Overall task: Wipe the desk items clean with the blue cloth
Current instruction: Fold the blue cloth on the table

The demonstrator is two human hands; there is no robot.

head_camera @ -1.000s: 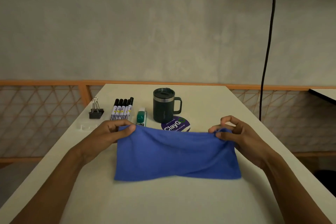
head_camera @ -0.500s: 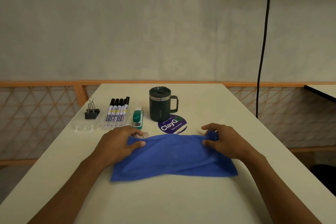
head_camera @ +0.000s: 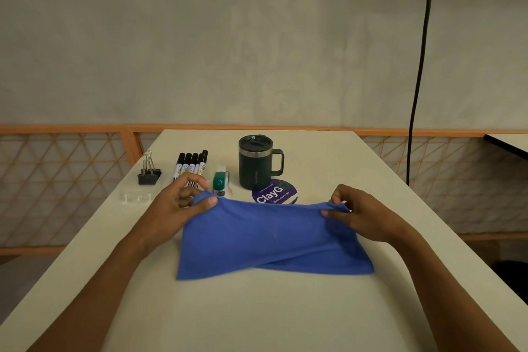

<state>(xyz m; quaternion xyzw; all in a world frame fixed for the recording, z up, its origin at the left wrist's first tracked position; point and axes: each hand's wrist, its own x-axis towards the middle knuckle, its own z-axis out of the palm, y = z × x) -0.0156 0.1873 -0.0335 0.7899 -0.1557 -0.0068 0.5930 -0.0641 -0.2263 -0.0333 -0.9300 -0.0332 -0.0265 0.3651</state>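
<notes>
Head view: left grip (head_camera: 177, 208) and right grip (head_camera: 364, 216) each pinch a cloth (head_camera: 271, 240) corner on the mug's (head_camera: 254, 166) side; just beside the mug, a purple disc (head_camera: 275, 194) reads "ClayGo, Clean as you go".

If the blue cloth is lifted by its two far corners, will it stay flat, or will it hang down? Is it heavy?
Probably floppy: the blue cloth sags between the left hand and right hand, which pinch its far corners. Likely light: fingertip pinches alone seem to raise that edge.
</notes>
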